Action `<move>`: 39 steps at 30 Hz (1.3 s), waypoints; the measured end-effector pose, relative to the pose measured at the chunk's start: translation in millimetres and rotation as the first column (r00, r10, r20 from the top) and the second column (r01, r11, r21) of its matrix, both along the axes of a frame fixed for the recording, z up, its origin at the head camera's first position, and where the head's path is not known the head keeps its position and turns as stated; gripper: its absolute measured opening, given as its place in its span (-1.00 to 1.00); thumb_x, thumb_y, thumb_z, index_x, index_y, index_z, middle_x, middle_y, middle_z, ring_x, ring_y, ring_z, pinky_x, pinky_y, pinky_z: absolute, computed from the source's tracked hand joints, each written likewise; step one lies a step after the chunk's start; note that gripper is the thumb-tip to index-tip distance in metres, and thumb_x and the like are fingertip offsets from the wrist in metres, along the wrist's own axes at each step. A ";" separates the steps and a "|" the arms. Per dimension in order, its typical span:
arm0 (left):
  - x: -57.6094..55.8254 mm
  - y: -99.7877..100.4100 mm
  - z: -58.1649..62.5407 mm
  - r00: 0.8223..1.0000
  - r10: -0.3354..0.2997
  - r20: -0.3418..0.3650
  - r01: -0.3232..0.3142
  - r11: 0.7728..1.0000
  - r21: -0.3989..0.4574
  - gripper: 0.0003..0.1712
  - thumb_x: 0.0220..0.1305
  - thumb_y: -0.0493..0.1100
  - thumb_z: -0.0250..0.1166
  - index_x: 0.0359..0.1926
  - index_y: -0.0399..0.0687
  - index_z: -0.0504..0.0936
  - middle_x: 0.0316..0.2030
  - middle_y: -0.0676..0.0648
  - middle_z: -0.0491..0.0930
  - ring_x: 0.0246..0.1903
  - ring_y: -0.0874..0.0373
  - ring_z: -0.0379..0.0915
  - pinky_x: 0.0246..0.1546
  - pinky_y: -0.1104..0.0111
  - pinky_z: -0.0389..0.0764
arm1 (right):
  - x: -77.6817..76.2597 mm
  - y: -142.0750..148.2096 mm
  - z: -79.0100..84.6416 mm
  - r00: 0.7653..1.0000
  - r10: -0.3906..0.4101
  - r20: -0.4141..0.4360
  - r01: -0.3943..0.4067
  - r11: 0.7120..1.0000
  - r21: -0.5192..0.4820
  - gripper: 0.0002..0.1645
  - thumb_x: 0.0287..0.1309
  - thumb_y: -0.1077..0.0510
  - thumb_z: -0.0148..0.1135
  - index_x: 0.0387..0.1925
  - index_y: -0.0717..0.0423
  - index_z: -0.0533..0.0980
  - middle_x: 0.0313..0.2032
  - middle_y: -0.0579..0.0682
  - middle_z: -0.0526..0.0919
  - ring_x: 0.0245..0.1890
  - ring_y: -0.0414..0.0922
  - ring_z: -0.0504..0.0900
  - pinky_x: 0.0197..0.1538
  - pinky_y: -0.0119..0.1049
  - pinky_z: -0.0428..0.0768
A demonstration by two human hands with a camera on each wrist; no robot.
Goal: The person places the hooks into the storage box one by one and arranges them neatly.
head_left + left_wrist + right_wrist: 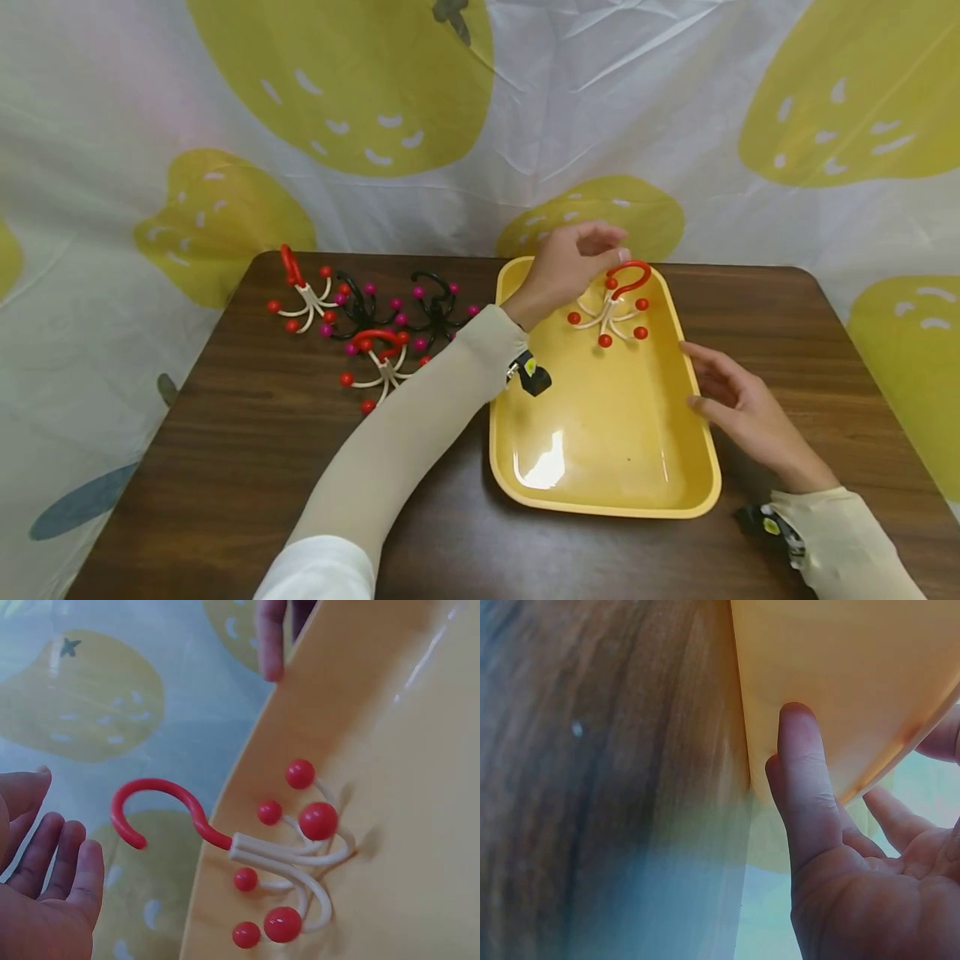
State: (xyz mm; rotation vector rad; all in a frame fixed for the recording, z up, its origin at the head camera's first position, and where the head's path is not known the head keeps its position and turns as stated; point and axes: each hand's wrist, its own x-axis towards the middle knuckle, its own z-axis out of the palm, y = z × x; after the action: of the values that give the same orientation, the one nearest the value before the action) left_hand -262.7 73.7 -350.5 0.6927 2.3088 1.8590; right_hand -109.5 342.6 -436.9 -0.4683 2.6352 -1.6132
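Note:
A claw-shaped hanger point(609, 310) with a red hook, white curved prongs and red ball tips stands in the far part of the yellow tray point(600, 505). My left hand point(568, 268) hovers beside its hook; in the left wrist view, a gap separates the loosely bent fingers point(86, 881) from the hanger's red hook point(157, 784). On the tray's right side, my right hand point(738, 408) rests against the outer wall. The right wrist view has its fairly straight fingers point(802, 754) along that wall point(840, 667).
Left of the tray on the brown table point(225, 483) are two more red-and-white hangers, one at the back point(306, 296) and one nearer point(386, 371). Black hangers with magenta balls point(437, 312) stand among them. A fruit-patterned cloth point(600, 100) hangs behind the table.

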 end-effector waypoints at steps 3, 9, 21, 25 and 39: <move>6.3 -6.2 6.9 1.000 -0.009 -0.011 0.009 0.999 0.034 -0.66 0.42 -0.13 0.44 0.16 -0.09 0.72 0.04 -0.04 0.78 -0.01 0.25 0.70 0.02 0.56 0.65 | 0.0 -0.1 0.0 1.000 0.002 -0.008 -0.002 1.000 0.002 -0.18 0.33 0.49 0.23 0.57 0.23 0.26 0.19 -0.31 0.61 0.08 -0.47 0.65 -0.14 -0.46 0.75; 19.4 -20.7 18.8 1.000 -0.012 -0.023 0.014 0.996 0.089 -0.66 0.40 -0.14 0.46 0.14 -0.09 0.74 0.02 -0.05 0.78 -0.02 0.25 0.70 -0.02 0.51 0.68 | -1.0 0.5 -0.7 1.000 0.006 -0.026 -0.006 1.000 0.006 -0.18 0.32 0.50 0.23 0.56 0.24 0.27 0.17 -0.29 0.63 0.08 -0.46 0.66 -0.12 -0.50 0.73; 43.5 -54.8 40.4 0.996 0.001 -0.093 0.023 0.967 0.255 -0.67 0.38 -0.28 0.44 0.12 -0.28 0.72 0.04 -0.26 0.75 -0.07 0.15 0.72 0.08 0.35 0.71 | -1.0 2.1 0.0 1.000 0.007 -0.023 -0.007 1.000 0.021 -0.18 0.32 0.50 0.23 0.56 0.24 0.28 0.15 -0.28 0.63 0.08 -0.47 0.66 -0.06 -0.53 0.72; 50.6 -66.2 49.4 0.997 0.007 -0.078 0.014 0.964 0.267 -0.66 0.38 -0.29 0.44 0.14 -0.27 0.70 0.04 -0.26 0.74 -0.05 0.13 0.72 0.11 0.34 0.71 | -1.2 3.6 0.8 0.999 0.014 -0.029 -0.013 0.999 0.031 -0.18 0.32 0.50 0.23 0.56 0.25 0.26 0.15 -0.28 0.62 0.09 -0.49 0.65 -0.05 -0.54 0.71; 67.5 -112.6 59.0 0.993 0.085 -0.087 -0.058 0.960 0.274 -0.67 0.38 -0.31 0.44 0.13 -0.26 0.71 0.05 -0.17 0.72 0.04 0.11 0.67 0.11 0.26 0.71 | 2.3 5.9 4.9 0.999 0.001 -0.035 0.001 0.999 0.049 -0.18 0.33 0.50 0.23 0.57 0.23 0.27 0.15 -0.24 0.62 0.10 -0.50 0.63 -0.02 -0.57 0.69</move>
State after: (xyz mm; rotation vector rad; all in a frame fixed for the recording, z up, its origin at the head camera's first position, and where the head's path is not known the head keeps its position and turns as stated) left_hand -195.2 -38.9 -291.5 0.7545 2.1835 2.2509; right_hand -107.2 348.5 -432.0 -0.4992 2.6930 -1.5510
